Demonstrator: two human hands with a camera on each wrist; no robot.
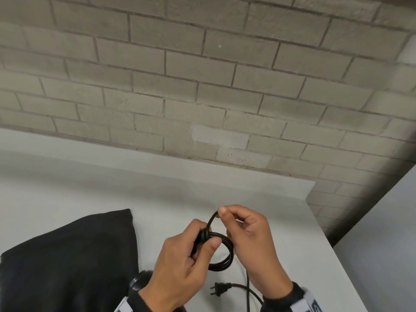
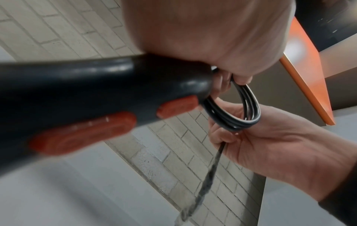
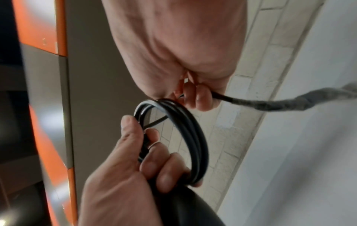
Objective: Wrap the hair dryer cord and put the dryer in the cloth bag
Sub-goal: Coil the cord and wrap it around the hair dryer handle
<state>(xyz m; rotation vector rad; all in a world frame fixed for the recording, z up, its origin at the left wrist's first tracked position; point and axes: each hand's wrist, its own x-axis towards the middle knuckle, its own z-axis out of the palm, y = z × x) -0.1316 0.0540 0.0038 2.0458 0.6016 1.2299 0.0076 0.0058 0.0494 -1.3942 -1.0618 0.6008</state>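
Observation:
A black hair dryer (image 2: 92, 85) with red switches on its handle is in my left hand (image 1: 203, 235), which grips the handle's end together with a small coil of black cord (image 1: 222, 252). My right hand (image 1: 221, 213) pinches the cord just above the coil, where a strand arcs up from the left hand. From there the loose cord (image 1: 247, 282) runs down to the plug (image 1: 219, 288), which lies on the white table. The black cloth bag (image 1: 67, 262) lies flat at the left. The dryer's barrel (image 1: 140, 282) peeks out under my left wrist.
The white table (image 1: 258, 194) ends at a brick wall (image 1: 202, 86) behind and has its right edge close to my right hand. An orange and grey panel (image 2: 307, 76) shows in the wrist views.

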